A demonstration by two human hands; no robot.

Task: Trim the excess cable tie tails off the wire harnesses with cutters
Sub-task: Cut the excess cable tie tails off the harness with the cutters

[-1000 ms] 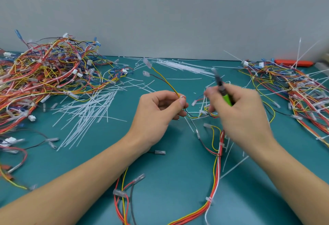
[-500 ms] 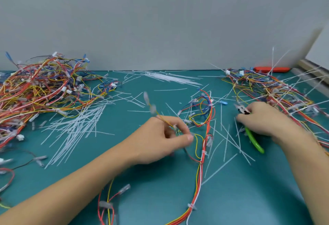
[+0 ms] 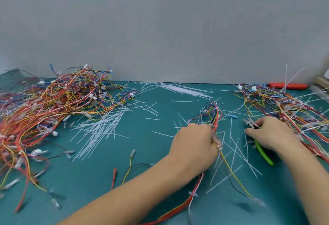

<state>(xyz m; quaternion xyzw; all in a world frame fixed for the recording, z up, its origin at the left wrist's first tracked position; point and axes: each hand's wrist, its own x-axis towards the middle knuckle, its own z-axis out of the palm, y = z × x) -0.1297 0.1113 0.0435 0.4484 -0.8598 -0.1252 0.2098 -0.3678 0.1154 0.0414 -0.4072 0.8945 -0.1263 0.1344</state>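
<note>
We saw the left hand down on the teal surface, its grip clenched on the wire harness. The right hand grasped the green-handled cutters, resting beside the untrimmed pile.

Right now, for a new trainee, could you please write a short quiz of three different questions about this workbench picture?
1. True or false: the right hand holds the green-handled cutters.
2. Which pile carries long white cable tie tails sticking up uncut?
A. the harness pile on the left
B. the harness pile on the right
C. neither pile
3. Fill the gap: the left hand grips a wire harness whose thickest bundle is mostly ____ in colour.

Key: 1 true; 2 B; 3 red.
</note>
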